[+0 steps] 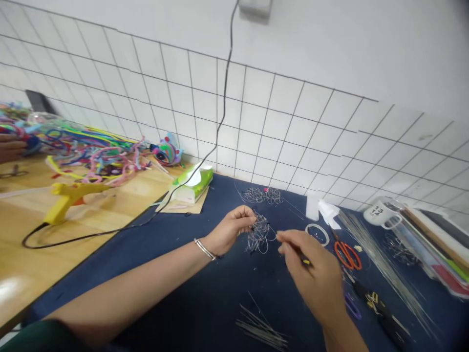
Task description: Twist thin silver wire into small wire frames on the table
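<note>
Four wire tangles [258, 230], one yellow glue gun [58, 201], one green tissue pack [190, 188], one white mug [375, 213], one pair of orange-handled scissors [347, 255].

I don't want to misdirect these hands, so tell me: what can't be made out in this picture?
In the head view:
- Yellow item: mostly hidden by the right hand; its kind is unclear.
- Tangled wire ball: strands too fine to trace; the left hand covers part.
- Purple handle: partly behind the right forearm.
- Co-worker's hand: cut off by the left edge.
</note>
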`<state>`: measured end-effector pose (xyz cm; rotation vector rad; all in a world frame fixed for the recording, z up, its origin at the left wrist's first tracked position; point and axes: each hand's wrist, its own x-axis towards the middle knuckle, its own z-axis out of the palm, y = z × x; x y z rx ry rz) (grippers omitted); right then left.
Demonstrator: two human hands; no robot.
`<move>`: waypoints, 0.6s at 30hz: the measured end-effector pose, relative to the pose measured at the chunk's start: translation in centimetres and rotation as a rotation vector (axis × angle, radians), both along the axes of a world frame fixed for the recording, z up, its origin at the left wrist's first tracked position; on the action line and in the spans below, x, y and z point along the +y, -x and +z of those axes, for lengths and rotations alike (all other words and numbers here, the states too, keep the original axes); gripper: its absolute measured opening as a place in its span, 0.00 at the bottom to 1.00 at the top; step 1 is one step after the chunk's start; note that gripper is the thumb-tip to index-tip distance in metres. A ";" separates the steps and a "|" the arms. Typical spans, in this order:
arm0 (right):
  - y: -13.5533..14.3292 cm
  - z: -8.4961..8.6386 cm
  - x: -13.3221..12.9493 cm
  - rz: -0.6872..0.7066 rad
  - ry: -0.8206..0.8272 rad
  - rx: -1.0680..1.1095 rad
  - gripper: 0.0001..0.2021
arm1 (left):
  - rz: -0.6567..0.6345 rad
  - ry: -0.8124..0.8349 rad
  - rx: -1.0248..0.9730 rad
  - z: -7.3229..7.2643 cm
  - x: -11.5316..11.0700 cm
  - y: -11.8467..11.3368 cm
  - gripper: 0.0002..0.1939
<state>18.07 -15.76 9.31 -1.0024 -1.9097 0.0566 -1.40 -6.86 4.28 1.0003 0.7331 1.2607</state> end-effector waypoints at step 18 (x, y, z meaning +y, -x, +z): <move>11.2 -6.6 10.1 0.097 0.591 0.556 0.12 | 0.053 -0.262 0.088 -0.1 0.8 7.5 0.08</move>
